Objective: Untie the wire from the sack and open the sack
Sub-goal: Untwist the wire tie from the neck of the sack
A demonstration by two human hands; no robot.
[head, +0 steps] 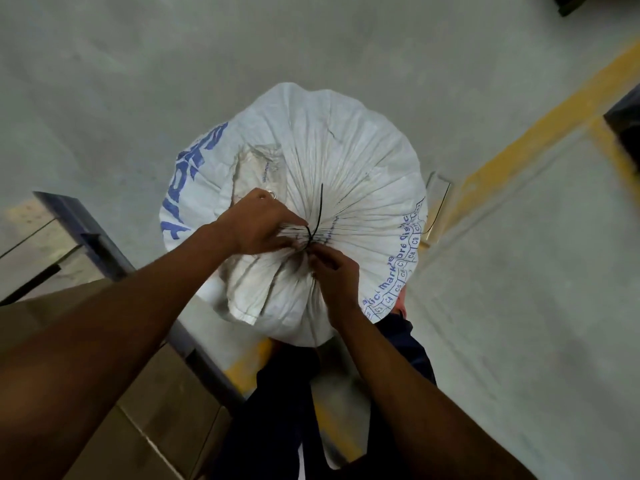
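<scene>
A full white woven sack (353, 157) with blue print stands on the floor below me, its top gathered into a tight pleated neck. A thin black wire (318, 213) is wound around that neck, one free end sticking up and away from me. My left hand (258, 223) grips the bunched neck from the left, a ring on one finger. My right hand (334, 273) is just below the knot, fingertips pinched on the wire's near end. The sack's loose mouth flap hangs toward me under both hands.
Grey concrete floor (173, 64) with a yellow painted line (519, 147) at the right. A blue metal frame (100, 244) and brown cartons (166, 420) stand at my left. My dark trousers (287, 410) are directly below the sack. A dark object (627, 133) sits at the right edge.
</scene>
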